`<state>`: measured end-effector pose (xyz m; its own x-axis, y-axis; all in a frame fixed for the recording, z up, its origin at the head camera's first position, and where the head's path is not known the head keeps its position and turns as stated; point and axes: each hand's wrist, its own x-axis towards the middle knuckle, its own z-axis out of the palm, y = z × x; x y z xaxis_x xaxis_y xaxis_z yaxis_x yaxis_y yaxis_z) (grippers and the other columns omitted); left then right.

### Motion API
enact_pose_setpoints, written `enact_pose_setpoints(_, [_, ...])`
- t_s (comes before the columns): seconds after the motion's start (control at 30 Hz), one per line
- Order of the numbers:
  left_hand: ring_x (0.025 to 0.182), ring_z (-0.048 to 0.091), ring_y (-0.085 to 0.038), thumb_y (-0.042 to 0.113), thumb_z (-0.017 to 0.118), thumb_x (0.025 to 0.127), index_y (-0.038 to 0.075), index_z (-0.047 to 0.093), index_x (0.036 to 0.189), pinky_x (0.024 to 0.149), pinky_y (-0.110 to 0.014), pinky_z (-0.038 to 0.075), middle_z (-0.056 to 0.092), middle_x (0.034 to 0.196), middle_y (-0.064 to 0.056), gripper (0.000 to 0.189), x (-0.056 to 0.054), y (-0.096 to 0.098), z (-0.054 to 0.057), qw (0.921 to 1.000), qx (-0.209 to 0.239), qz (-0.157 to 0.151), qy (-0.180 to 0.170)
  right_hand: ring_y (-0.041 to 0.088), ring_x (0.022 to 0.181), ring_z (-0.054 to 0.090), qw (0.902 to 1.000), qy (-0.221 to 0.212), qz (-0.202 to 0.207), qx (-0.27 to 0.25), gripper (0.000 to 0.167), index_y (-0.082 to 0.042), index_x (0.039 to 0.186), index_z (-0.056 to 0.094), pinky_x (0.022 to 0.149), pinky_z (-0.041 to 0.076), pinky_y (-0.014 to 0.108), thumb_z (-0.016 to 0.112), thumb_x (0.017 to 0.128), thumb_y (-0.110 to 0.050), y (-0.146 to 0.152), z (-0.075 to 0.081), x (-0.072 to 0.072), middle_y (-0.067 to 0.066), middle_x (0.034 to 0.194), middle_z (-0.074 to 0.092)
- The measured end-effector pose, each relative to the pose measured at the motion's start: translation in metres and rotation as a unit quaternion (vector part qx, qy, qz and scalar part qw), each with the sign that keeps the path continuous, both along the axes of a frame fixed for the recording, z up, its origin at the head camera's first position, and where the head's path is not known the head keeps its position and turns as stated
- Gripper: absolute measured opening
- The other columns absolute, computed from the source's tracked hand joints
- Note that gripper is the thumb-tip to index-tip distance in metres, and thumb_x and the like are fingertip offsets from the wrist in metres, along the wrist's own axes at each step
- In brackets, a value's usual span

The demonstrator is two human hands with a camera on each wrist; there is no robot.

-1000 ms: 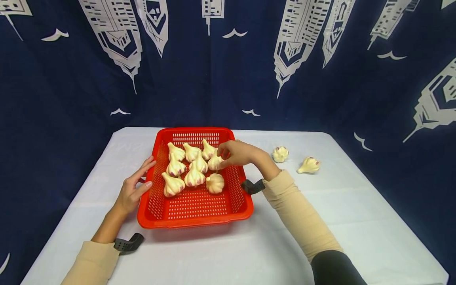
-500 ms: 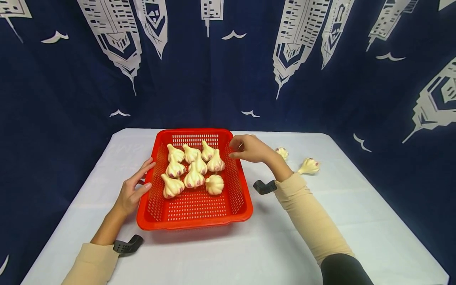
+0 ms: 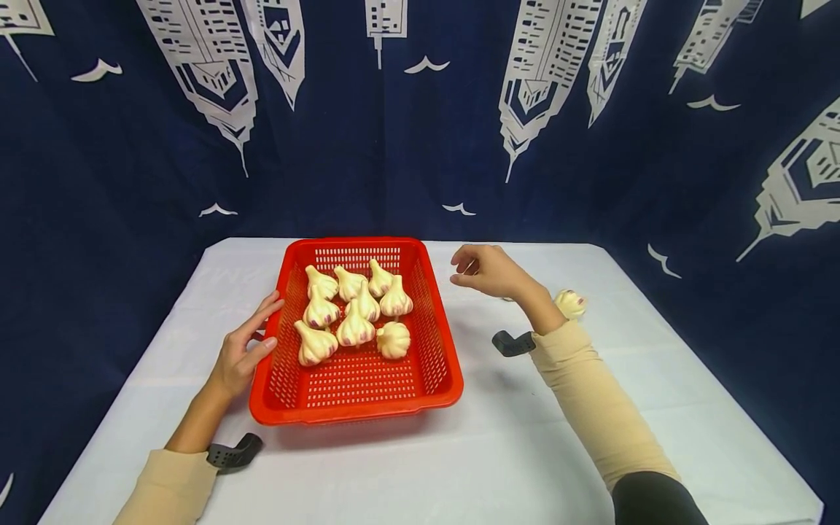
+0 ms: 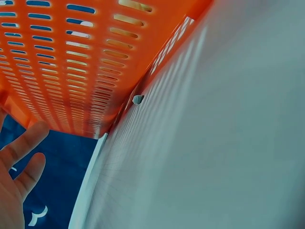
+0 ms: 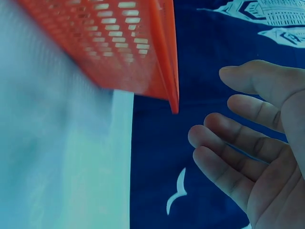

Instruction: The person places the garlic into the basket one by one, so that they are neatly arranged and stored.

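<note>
Several garlic bulbs (image 3: pixel 355 326) lie in a red perforated plastic basket (image 3: pixel 361 414), grouped toward its back and middle. My left hand (image 3: pixel 241 356) rests against the basket's left rim with fingers extended; in the left wrist view its fingers (image 4: pixel 29 141) show beside the basket wall (image 4: pixel 86 52). My right hand (image 3: pixel 488 271) hovers right of the basket, holding nothing, its fingers (image 5: pixel 224 174) loosely bent and apart. Behind my right forearm a garlic bulb (image 3: pixel 569 303) lies on the table, partly covered. Only a sliver of another bulb shows under the hand.
A white cloth (image 3: pixel 367 474) covers the table. Behind it hangs a dark blue curtain (image 3: pixel 367 146) printed with white buildings and birds. A black wrist mount (image 3: pixel 514 343) sticks out from my right wrist, and a similar mount (image 3: pixel 235 452) from the left.
My right hand has let go of a garlic bulb at the basket's right side, lifted out, and moved right over the table. The left hand has stayed at the rim.
</note>
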<state>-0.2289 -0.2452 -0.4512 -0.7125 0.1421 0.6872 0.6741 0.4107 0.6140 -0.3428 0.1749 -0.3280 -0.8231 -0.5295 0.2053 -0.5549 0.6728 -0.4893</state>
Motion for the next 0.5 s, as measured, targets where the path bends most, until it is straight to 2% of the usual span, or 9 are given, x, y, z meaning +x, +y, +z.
enact_pose_setpoints(0.27, [0.098, 0.057, -0.001, 0.002, 0.052, 0.082, -0.004, 0.055, 0.137, 0.075, -0.017, 0.041, 0.045, 0.149, -0.020, 0.055, -0.001, -0.001, -0.001, 1.0000, 0.001, 0.001, 0.004, 0.022, 0.077, 0.063, 0.9995, 0.011, -0.028, 0.011, 0.024, 0.000, 0.104, 0.066, 0.074, 0.052, 0.038, 0.074, 0.085, -0.013, 0.026, -0.003, -0.002, 0.010, 0.089, 0.068])
enact_pose_setpoints(0.5, [0.098, 0.057, 0.000, 0.002, 0.051, 0.082, -0.003, 0.055, 0.137, 0.075, -0.018, 0.042, 0.044, 0.149, -0.020, 0.055, -0.002, 0.000, -0.001, 1.0000, 0.006, -0.003, 0.001, 0.024, 0.080, 0.062, 0.9975, -0.002, -0.058, 0.039, 0.026, 0.000, 0.106, 0.066, 0.074, 0.050, 0.036, 0.073, 0.087, -0.015, 0.050, -0.008, -0.004, 0.010, 0.091, 0.067])
